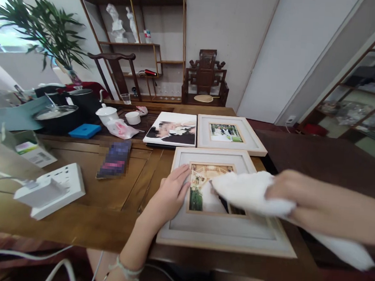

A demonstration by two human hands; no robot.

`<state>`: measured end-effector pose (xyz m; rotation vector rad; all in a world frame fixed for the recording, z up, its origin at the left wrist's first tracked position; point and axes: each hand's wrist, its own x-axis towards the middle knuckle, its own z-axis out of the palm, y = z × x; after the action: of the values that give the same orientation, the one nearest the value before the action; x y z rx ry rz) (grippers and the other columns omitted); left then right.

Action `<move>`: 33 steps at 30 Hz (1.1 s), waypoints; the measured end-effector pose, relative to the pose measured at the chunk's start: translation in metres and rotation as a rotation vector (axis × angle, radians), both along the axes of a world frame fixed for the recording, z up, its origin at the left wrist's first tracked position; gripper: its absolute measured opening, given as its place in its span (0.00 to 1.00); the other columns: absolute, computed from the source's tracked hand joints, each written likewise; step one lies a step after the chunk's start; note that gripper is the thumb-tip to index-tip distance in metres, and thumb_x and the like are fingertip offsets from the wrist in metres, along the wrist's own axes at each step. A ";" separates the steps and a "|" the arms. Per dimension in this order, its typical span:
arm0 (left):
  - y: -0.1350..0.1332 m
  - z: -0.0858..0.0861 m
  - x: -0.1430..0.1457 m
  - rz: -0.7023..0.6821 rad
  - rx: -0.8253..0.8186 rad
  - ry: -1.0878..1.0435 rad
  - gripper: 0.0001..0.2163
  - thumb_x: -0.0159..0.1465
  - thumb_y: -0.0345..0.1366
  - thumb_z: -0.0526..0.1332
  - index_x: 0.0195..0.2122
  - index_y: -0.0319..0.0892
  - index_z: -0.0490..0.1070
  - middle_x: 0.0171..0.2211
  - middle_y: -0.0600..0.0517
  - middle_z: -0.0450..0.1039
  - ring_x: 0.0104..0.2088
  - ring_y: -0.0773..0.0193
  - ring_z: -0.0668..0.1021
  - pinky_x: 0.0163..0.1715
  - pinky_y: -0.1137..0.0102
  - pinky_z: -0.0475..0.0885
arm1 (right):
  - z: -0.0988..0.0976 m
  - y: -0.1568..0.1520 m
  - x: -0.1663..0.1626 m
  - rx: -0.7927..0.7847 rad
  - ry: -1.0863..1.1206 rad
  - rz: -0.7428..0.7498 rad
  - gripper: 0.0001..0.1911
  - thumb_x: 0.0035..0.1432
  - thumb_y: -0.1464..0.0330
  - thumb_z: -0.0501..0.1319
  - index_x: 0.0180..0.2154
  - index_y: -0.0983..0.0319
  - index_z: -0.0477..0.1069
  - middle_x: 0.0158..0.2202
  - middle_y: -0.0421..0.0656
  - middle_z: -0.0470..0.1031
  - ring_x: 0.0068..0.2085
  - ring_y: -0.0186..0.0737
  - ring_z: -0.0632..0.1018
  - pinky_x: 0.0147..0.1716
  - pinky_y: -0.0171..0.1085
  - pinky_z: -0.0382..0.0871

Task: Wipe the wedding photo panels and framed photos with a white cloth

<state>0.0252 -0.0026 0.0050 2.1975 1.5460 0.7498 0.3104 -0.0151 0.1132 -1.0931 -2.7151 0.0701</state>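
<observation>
A picture frame with a pale wood border lies flat on the table in front of me, a wedding photo set in its light grey mat. My left hand rests on the frame's left side, fingers stretched out and touching the photo's edge. Over the right part of the photo, my right hand grips a bunched white cloth. Motion smears this hand, and the cloth hides part of the picture. A loose end of white material trails below my right forearm.
Behind lie a second frame and a photo panel. On the left are a power strip, a phone-like object, a blue box, a white pot and a cup. Cables hang at the table's front edge.
</observation>
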 end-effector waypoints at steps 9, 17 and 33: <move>0.001 -0.003 -0.004 -0.038 0.045 -0.008 0.22 0.65 0.24 0.46 0.59 0.39 0.62 0.62 0.42 0.61 0.63 0.56 0.63 0.61 0.55 0.60 | -0.043 0.080 -0.090 0.327 -0.009 0.206 0.16 0.47 0.83 0.55 0.38 0.69 0.76 0.61 0.57 0.61 0.63 0.61 0.58 0.59 0.55 0.53; 0.001 0.002 -0.002 -0.053 0.028 -0.018 0.22 0.66 0.24 0.46 0.60 0.42 0.62 0.62 0.45 0.61 0.63 0.57 0.63 0.60 0.56 0.61 | -0.063 0.079 -0.094 0.155 -0.191 0.257 0.20 0.44 0.86 0.54 0.37 0.67 0.76 0.55 0.57 0.69 0.60 0.53 0.65 0.58 0.51 0.56; 0.003 -0.008 -0.004 -0.007 0.038 -0.012 0.20 0.66 0.27 0.47 0.58 0.38 0.65 0.62 0.43 0.62 0.62 0.57 0.64 0.62 0.55 0.60 | -0.034 0.080 0.027 0.340 -0.123 -0.268 0.20 0.44 0.85 0.52 0.36 0.68 0.76 0.56 0.57 0.68 0.60 0.60 0.64 0.54 0.56 0.61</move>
<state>0.0214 0.0004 -0.0026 2.2205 1.5289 0.7957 0.3374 0.0649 0.0793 -1.3723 -2.5228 -0.4954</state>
